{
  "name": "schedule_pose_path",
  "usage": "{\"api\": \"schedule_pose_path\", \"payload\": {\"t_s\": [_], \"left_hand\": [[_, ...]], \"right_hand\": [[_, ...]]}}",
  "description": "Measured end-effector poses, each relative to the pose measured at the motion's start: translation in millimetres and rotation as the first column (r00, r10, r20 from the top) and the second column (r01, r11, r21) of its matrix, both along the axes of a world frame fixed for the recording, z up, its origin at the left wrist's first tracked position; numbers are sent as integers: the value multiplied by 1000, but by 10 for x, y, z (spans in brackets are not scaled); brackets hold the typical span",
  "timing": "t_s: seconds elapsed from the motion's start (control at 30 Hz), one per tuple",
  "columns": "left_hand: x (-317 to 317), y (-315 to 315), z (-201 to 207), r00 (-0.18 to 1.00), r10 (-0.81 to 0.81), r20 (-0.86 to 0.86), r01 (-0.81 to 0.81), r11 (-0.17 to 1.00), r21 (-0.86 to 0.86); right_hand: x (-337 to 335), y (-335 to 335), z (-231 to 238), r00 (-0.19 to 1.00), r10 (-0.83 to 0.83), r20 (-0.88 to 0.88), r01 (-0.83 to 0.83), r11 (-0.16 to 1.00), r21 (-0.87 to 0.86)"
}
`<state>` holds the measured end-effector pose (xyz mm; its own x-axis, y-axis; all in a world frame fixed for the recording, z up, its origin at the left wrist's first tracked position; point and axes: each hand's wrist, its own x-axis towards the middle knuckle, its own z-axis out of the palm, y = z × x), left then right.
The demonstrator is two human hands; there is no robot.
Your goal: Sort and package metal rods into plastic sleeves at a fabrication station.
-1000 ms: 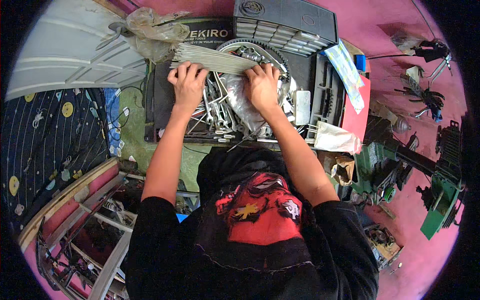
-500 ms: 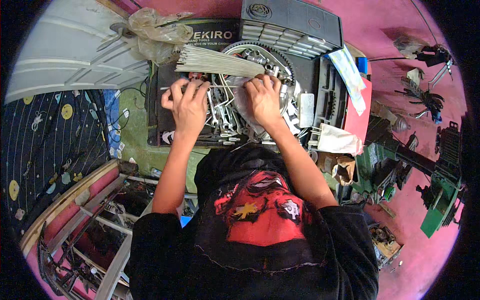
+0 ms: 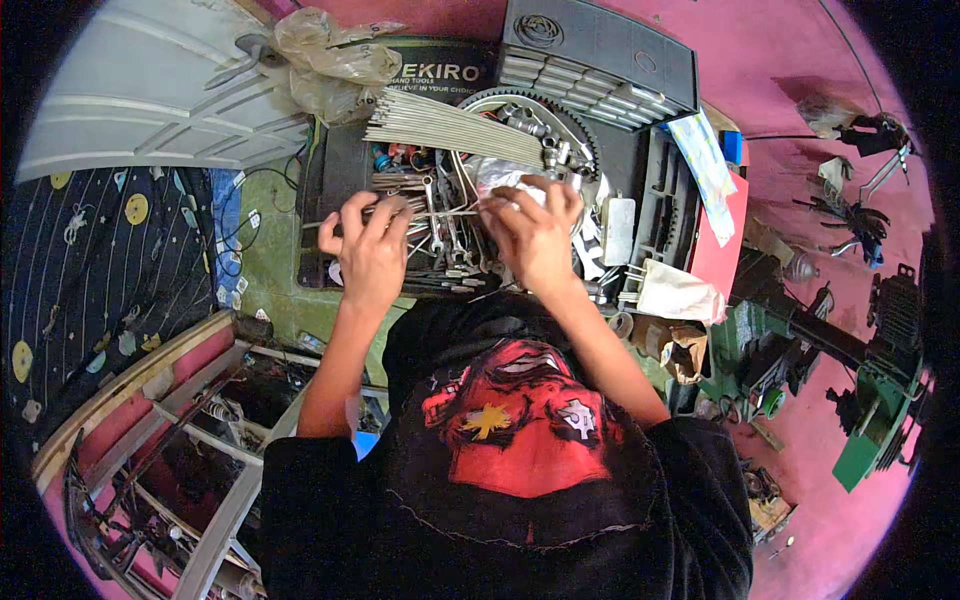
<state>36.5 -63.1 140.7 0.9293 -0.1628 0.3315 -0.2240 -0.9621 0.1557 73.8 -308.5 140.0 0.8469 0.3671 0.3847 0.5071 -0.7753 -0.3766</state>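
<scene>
A thin grey welding rod [image 3: 440,213] stretches crosswise between my hands, above the tools. My left hand [image 3: 374,250] pinches it near its left end, which sticks out past the fingers. At the other side, the fingers of my right hand [image 3: 540,240] close around the rod, and its right end is hidden there. Beneath lie several combination wrenches [image 3: 455,238] and loose metal bits. Farther back, a fanned bundle of similar rods [image 3: 445,130] rests across the tool pile. A crumpled clear plastic bag [image 3: 498,172] lies just beyond my right hand.
A grey drawer cabinet [image 3: 600,60] stands at the back, with a toothed black belt [image 3: 570,118] and sockets in front. A plastic bag [image 3: 325,65] hangs at the back left. A white pouch of rods [image 3: 680,292] sits at right; a green machine [image 3: 880,390] is farther right.
Both hands have come nearer to my body with the rod between them, uncovering more of the tools and plastic behind. The bundle has stayed in place on the pile.
</scene>
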Motion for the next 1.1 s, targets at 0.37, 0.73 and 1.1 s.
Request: {"api": "schedule_pose_path", "payload": {"t_s": [0.37, 0.73, 1.1], "left_hand": [[-295, 398, 56, 992, 123, 35, -125, 990, 62], [-55, 129, 109, 996, 43, 77, -45, 999, 16], [150, 117, 123, 980, -76, 186, 61, 994, 85]], "right_hand": [[595, -235, -726, 975, -222, 16, 218, 941, -261], [636, -143, -851, 997, -64, 41, 75, 915, -396], [519, -11, -405, 990, 120, 80, -83, 928, -363]]}}
